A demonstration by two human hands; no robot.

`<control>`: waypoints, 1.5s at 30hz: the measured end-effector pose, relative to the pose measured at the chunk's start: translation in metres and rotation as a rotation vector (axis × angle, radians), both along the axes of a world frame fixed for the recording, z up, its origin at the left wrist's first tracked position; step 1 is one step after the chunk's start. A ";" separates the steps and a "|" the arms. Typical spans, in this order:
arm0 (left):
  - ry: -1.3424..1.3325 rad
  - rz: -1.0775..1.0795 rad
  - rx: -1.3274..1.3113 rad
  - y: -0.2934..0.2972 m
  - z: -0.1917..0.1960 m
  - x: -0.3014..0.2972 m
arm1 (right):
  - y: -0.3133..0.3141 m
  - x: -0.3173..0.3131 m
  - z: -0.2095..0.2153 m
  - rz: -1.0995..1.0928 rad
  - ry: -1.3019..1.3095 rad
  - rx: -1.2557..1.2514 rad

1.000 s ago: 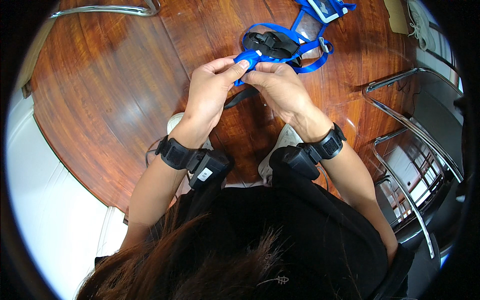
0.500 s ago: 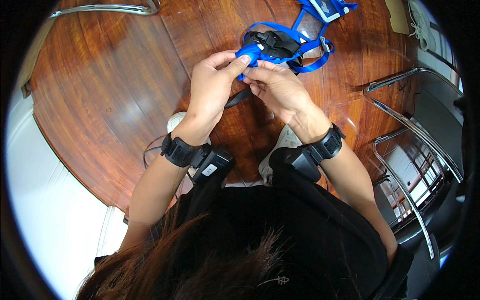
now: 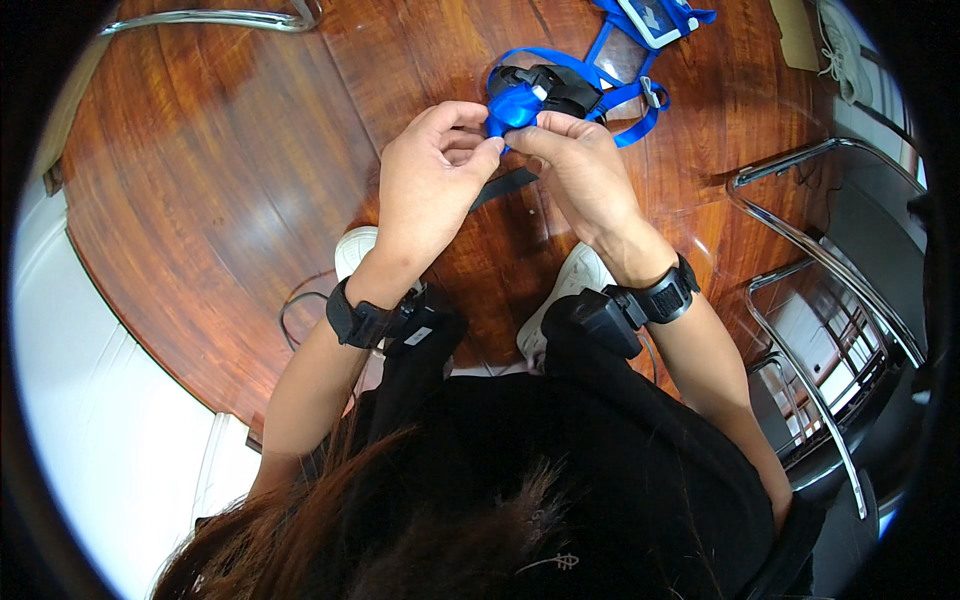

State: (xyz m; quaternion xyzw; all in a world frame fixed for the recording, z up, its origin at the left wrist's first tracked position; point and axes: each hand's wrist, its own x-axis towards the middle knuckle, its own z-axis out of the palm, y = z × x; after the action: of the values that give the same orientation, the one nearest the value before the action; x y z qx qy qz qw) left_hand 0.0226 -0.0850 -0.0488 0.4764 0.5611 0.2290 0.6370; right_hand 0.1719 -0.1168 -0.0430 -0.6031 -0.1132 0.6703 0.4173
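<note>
Blue clip piece [image 3: 513,108]: pinched between left hand [image 3: 432,185] and right hand [image 3: 580,170] fingertips, now lifted nearer the black-and-blue strap harness [image 3: 575,88] lying just beyond them on the tabletop [image 3: 220,180]; fitting continues.

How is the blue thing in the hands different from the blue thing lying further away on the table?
The blue piece is pinched between both hands, left hand and right hand; the clear pouch lies untouched. The piece is solid blue and rounded; the pouch is flat, see-through, blue-edged. Both join blue straps.

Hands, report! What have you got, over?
Left hand and right hand both pinching small blue plastic piece. Blue webbing straps attached, lying on brown wooden table. Nothing blocking.
</note>
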 end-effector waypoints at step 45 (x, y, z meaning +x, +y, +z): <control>-0.095 -0.004 -0.196 0.013 -0.003 -0.012 | -0.007 -0.011 -0.017 0.004 -0.007 0.250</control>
State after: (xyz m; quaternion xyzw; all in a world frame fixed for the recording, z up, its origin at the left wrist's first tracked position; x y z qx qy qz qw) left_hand 0.0107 -0.0722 -0.0522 0.4016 0.5490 0.1939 0.7069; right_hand 0.1608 -0.1242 -0.0601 -0.5487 -0.1985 0.6497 0.4872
